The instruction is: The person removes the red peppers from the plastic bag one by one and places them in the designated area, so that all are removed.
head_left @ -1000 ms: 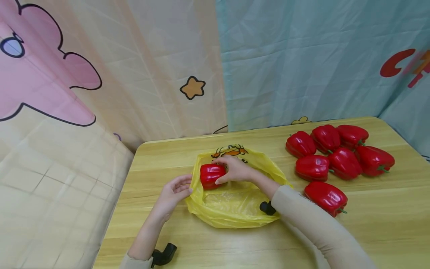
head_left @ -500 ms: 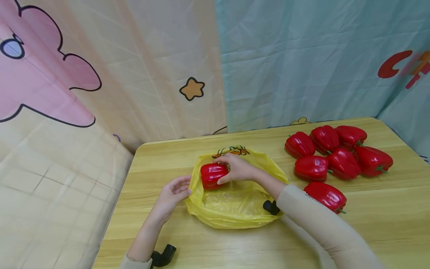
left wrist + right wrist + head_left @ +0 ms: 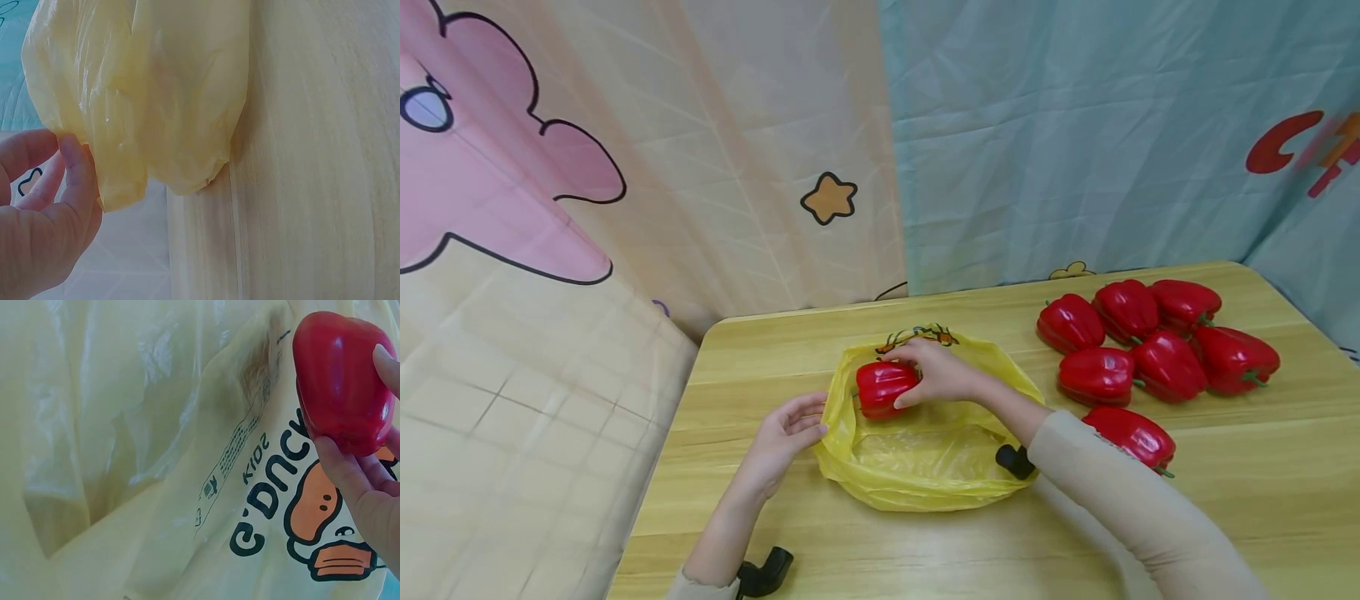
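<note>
A yellow plastic bag lies on the table with its mouth spread wide. My left hand pinches the bag's left edge between thumb and fingers; the left wrist view shows the fingertips on the thin film. With my right hand I grip a red bell pepper within the bag's opening, thumb on one side and fingers on the other. The right wrist view has this pepper in front of the bag's wall, which bears a printed duck.
Several more red bell peppers lie grouped at the table's right, one of them nearer, beside my right sleeve. Printed curtains hang behind the wooden table. Black wrist cameras sit on both arms.
The right hand has shifted slightly to the right with the pepper, whose stem end now shows at its left. The left hand keeps its place at the bag's edge.
</note>
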`<state>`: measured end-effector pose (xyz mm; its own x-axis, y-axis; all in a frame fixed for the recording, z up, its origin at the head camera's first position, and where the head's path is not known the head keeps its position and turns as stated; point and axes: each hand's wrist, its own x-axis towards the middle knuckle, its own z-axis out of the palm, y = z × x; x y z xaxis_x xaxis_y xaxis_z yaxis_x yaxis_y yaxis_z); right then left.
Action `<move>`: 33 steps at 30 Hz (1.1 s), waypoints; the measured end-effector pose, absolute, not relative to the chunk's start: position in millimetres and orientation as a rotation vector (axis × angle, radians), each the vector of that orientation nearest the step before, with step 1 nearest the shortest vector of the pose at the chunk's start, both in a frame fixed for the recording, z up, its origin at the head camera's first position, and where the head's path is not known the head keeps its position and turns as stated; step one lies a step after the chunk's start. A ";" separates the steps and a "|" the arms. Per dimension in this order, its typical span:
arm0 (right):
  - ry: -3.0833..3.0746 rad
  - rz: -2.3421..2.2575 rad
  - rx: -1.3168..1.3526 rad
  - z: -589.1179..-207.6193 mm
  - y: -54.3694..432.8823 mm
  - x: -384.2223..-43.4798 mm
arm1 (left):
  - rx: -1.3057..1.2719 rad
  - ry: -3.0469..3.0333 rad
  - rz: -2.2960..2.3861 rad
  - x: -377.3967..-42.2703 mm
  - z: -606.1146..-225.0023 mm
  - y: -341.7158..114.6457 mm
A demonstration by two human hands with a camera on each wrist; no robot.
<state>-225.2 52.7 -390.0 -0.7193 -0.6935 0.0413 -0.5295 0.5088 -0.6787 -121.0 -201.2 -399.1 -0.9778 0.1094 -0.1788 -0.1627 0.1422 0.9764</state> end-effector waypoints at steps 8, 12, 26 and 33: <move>2.520 -1.027 -1.058 -386.3 58.8 -222.7 | -0.062 2.216 1.931 -121.3 -399.0 -199.8; 2.519 -1.038 -1.060 -386.1 60.3 -222.2 | -0.077 2.216 1.929 -121.9 -399.7 -199.6; 2.450 -1.178 -1.077 -377.7 71.3 -217.5 | -0.083 2.208 1.927 -123.6 -402.1 -199.4; 2.410 -1.232 -1.048 -370.1 78.0 -214.3 | -0.076 2.205 1.924 -124.3 -402.9 -199.0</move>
<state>-214.3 78.0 -370.1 -0.7145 -0.6916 0.1059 -0.4908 0.3876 -0.7803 -124.3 -199.0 -402.9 -0.9757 0.1014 -0.1942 -0.1787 0.1446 0.9732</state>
